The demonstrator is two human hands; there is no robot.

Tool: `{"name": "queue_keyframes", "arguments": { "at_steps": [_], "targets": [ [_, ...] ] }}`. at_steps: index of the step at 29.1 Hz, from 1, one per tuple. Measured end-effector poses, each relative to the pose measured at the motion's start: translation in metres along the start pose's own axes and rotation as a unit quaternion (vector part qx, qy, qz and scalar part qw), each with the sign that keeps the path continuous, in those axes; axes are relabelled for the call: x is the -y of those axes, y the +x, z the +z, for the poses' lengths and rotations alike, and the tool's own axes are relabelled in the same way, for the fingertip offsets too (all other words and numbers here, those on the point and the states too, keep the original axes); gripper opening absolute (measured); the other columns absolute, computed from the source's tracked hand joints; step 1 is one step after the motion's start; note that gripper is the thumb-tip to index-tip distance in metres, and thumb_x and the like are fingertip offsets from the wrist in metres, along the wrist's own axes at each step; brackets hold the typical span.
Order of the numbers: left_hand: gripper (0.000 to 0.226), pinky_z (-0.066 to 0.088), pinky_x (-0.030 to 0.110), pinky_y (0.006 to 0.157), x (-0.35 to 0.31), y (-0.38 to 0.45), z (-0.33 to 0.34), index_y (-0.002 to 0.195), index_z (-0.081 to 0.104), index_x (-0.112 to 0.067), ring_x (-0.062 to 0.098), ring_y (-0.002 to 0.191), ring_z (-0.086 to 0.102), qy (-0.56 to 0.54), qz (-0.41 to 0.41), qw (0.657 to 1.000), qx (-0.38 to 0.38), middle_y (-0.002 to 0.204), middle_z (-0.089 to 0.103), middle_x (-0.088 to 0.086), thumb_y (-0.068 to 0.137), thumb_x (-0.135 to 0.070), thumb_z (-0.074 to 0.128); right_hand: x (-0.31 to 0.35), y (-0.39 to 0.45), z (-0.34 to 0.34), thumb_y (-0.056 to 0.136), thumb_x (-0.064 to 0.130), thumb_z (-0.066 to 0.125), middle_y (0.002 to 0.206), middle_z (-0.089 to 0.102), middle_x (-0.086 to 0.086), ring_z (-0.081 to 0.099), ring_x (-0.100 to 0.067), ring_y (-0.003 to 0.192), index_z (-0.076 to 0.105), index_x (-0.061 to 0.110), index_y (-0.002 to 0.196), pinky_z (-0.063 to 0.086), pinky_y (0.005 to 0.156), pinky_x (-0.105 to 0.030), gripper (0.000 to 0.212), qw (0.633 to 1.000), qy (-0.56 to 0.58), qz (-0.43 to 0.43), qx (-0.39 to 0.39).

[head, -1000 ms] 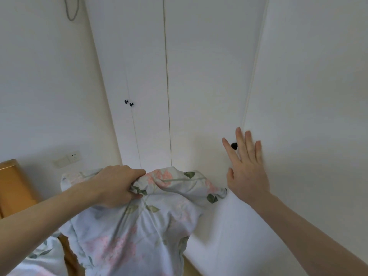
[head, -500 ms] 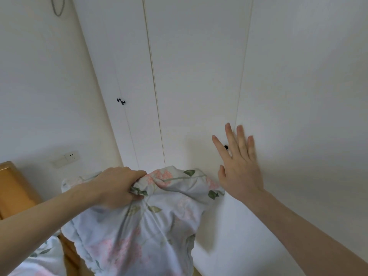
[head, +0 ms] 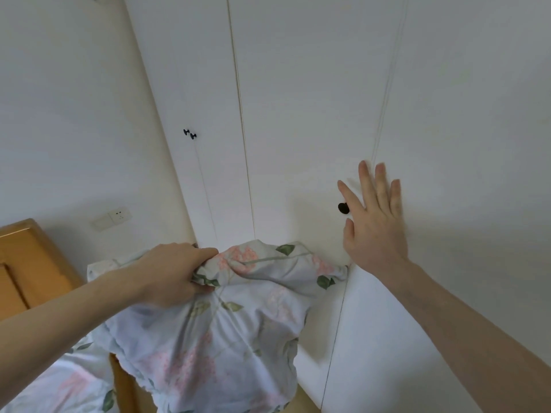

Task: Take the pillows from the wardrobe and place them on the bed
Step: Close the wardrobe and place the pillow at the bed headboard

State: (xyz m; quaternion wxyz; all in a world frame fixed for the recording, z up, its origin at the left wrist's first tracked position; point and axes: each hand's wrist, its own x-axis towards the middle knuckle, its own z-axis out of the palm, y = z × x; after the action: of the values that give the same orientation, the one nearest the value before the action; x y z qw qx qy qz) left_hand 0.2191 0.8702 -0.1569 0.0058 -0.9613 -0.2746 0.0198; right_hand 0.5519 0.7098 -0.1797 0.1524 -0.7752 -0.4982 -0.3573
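Your left hand (head: 176, 274) grips the pillow (head: 220, 332) by its top edge, the fingers (head: 205, 254) curled over a bunched fold of the floral case with the thumb tucked beneath, so the fabric is pinched between them. The pillow hangs down from that grip in front of you, its pale blue cloth printed with pink blooms and green leaves, its upper right corner (head: 340, 271) touching or just beside the wardrobe (head: 298, 114). Low on the left, a strip of bed (head: 50, 386) in the same floral print lies beside the orange wooden headboard (head: 32, 263), and the pillow's lower part hangs over the frame's edge there; whether it touches the bed, you cannot tell. Your right hand (head: 377, 231) is raised to the right of the pillow and apart from it, holding nothing, its fingers (head: 380, 183) straight and slightly spread, laid flat against or just off the white wardrobe door. A small black knob (head: 343, 208) sits just left of that hand, between index finger and thumb. Farther back, two more knobs (head: 190, 133) mark another pair of doors, all shut, and a wall socket (head: 120, 215) sits on the left wall above the headboard.
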Motion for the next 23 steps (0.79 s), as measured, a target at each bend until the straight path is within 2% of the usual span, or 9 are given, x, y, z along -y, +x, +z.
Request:
{"name": "queue_keyframes", "arguments": {
  "at_steps": [3,6,8,11,13,15,19,21,23],
  "targets": [
    [0.028,0.051,0.033,0.074,0.009,-0.024,0.0,0.095,0.047,-0.043,0.006,0.08,0.06,-0.002,-0.008,1.0,0.002,0.083,0.062,-0.017,0.083,-0.066,0.057,0.008,0.002,-0.003,0.084,0.013,0.059,0.169,0.001,-0.014,-0.008,-0.034,0.156,0.036,0.018,0.156,0.0,0.125,-0.056,0.076,0.998,0.051,0.026,0.0],
    [0.021,0.047,0.029,0.07,0.019,-0.05,-0.003,0.088,0.043,-0.052,0.003,0.076,0.056,-0.019,-0.018,1.0,0.006,0.079,0.058,-0.023,0.081,-0.065,0.057,0.009,0.004,-0.005,0.083,0.008,0.061,0.17,0.002,-0.011,-0.008,-0.029,0.157,0.038,0.017,0.154,0.0,0.126,-0.054,0.075,0.992,0.109,0.06,-0.005],
    [0.021,0.047,0.029,0.068,0.025,-0.063,-0.004,0.089,0.043,-0.053,0.002,0.075,0.057,-0.02,-0.024,0.999,0.007,0.079,0.059,-0.024,0.081,-0.064,0.058,0.009,0.006,-0.006,0.083,0.007,0.062,0.17,0.004,-0.012,-0.004,-0.031,0.157,0.041,0.016,0.152,0.001,0.125,-0.056,0.073,0.986,0.139,0.087,-0.022],
    [0.024,0.047,0.029,0.064,0.041,-0.1,-0.001,0.09,0.044,-0.046,0.001,0.073,0.058,-0.013,-0.047,0.999,0.008,0.078,0.061,-0.021,0.081,-0.06,0.061,0.051,0.0,-0.015,0.087,0.01,0.063,0.169,0.01,-0.012,0.007,-0.032,0.156,0.044,0.017,0.15,0.006,0.125,-0.056,0.066,0.965,0.241,0.095,-0.025],
    [0.025,0.046,0.029,0.064,0.046,-0.119,0.004,0.092,0.045,-0.044,0.002,0.075,0.059,-0.006,-0.055,0.998,0.01,0.08,0.062,-0.021,0.081,-0.06,0.062,0.089,-0.01,-0.027,0.093,0.018,0.063,0.168,0.017,-0.002,0.015,-0.022,0.156,0.043,0.022,0.151,0.014,0.126,-0.052,0.061,0.938,0.339,0.067,0.038],
    [0.025,0.049,0.029,0.067,0.05,-0.14,0.009,0.097,0.049,-0.043,0.002,0.079,0.059,-0.007,-0.07,0.997,0.018,0.085,0.063,-0.02,0.081,-0.058,0.062,0.132,-0.023,-0.044,0.097,0.032,0.062,0.164,0.028,0.011,0.024,-0.007,0.152,0.04,0.03,0.152,0.024,0.125,-0.042,0.059,0.888,0.434,0.011,0.155],
    [0.019,0.048,0.028,0.064,0.052,-0.176,0.019,0.092,0.046,-0.052,-0.002,0.07,0.053,-0.032,-0.097,0.994,0.035,0.077,0.059,-0.022,0.082,-0.053,0.063,0.201,-0.048,-0.071,0.09,0.063,0.063,0.158,0.031,0.025,0.025,0.004,0.145,0.03,0.043,0.154,0.025,0.121,-0.027,0.075,0.794,0.438,-0.165,0.388],
    [0.023,0.046,0.028,0.063,0.048,-0.195,0.022,0.098,0.047,-0.059,-0.001,0.071,0.054,-0.051,-0.114,0.992,0.035,0.08,0.059,-0.024,0.081,-0.054,0.061,0.228,-0.059,-0.075,0.082,0.066,0.069,0.147,0.044,0.026,0.04,0.005,0.133,0.035,0.046,0.148,0.036,0.111,-0.023,0.078,0.767,0.43,-0.221,0.422],
    [0.034,0.047,0.032,0.067,0.043,-0.214,0.027,0.113,0.051,-0.049,0.008,0.085,0.062,-0.05,-0.141,0.988,0.03,0.095,0.065,-0.019,0.081,-0.052,0.061,0.25,-0.067,-0.074,0.075,0.069,0.073,0.133,0.055,0.026,0.054,0.002,0.118,0.042,0.047,0.139,0.046,0.101,-0.026,0.075,0.753,0.423,-0.247,0.439]
  ]
}}
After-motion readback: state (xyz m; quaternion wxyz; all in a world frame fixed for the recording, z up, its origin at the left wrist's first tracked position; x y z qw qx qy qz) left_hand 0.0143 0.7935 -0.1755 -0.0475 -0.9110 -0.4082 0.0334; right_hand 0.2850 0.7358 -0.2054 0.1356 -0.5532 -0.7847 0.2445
